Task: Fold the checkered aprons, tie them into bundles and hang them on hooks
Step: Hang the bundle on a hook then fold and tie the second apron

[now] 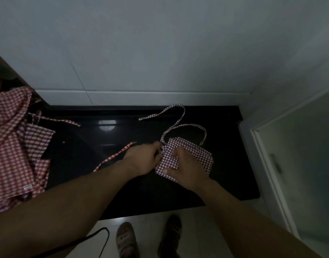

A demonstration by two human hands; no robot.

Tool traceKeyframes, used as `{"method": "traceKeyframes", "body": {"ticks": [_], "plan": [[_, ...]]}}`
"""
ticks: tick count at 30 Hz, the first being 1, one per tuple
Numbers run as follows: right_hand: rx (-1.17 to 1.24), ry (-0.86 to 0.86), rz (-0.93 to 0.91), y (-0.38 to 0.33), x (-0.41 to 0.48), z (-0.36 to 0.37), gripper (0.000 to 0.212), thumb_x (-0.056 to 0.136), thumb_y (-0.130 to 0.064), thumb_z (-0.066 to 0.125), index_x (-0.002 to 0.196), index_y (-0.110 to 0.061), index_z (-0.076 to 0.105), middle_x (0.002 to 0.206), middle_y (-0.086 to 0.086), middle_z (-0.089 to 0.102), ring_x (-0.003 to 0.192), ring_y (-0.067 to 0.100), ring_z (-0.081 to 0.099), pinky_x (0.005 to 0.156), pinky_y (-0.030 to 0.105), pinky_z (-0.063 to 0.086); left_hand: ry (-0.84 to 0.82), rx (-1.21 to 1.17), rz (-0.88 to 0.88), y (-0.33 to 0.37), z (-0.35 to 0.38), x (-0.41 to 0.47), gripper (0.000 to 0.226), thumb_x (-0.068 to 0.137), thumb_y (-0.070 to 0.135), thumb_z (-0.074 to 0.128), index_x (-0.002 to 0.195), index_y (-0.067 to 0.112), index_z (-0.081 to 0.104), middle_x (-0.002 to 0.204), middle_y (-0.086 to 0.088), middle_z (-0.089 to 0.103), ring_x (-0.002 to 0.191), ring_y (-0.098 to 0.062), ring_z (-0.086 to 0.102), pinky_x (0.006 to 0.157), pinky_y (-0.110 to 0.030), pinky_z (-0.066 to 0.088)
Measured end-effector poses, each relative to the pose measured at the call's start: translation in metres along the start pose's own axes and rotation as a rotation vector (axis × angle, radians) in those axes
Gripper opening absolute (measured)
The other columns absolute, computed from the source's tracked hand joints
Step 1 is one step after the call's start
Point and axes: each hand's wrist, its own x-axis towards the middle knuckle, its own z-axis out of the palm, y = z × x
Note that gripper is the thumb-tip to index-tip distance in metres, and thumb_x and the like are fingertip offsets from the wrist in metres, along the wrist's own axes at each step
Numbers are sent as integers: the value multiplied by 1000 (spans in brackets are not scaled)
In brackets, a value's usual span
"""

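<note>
Wall: pale tiled wall [160, 43] rises behind the worktop and fills the upper half of the view.
Worktop: glossy black stone counter [81, 146], with a light reflected near its back edge.
Pile: loose heap of red-and-white checkered aprons [11, 146] on the counter's left end, one tie trailing out to the right.
Door: pale cabinet door with a dark handle [299, 146] at the right edge.
Task piece: folded checkered apron [197, 153], a small flat bundle, lies on the counter right of centre, well apart from the heap.
Right hand [186, 170]: clasps the bundle, thumb on its near edge, fingers curled over its top.
Left hand [143, 159]: fingers curled tight against the bundle's left edge, gripping there where the ties meet it.
Ties: a checkered strap loop [186, 125] arches behind the bundle; a long checkered strap [176, 107] runs toward the wall; another loose checkered strap [119, 153] lies just left of the left hand.
Floor: sandalled feet [125, 239] on pale tiles, a black cable [104, 237] beside them.
</note>
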Motion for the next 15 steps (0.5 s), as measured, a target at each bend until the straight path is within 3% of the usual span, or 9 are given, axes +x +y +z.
{"method": "traceKeyframes", "body": {"ticks": [4,7,10,12,15], "plan": [[-3,-13,-64,5,2,-5,57,81,-54,79,120,-27,48,119,-8,57,107,8,53,81,28,40,76,-92,79,3,1,10,36,98,37,61,132,32,49,120,6,59,100,-14,62,80,-35,54],[11,-14,-46,10,5,-6,59,79,-54,81,120,-27,48,119,-8,58,107,9,54,81,28,38,-3,30,94,4,-4,19,22,101,40,54,116,26,62,111,2,68,99,-19,67,80,-36,54],[19,-13,-28,14,6,-6,60,76,-57,81,118,-30,48,118,-9,59,106,9,55,81,29,42,-105,123,-27,4,-3,15,41,104,56,45,91,22,64,97,-2,72,88,-22,68,72,-33,49],[23,-33,-25,11,6,-8,60,77,-56,82,119,-30,47,119,-10,59,107,10,55,81,30,42,-82,75,-111,6,-6,12,49,103,64,40,95,23,65,93,0,71,85,-19,68,70,-32,49],[25,-56,-31,10,7,-9,60,78,-57,81,119,-31,46,120,-10,58,107,9,54,80,30,42,86,-109,-208,14,-14,22,42,100,67,45,108,29,61,92,6,67,85,-15,64,68,-32,48]]}}
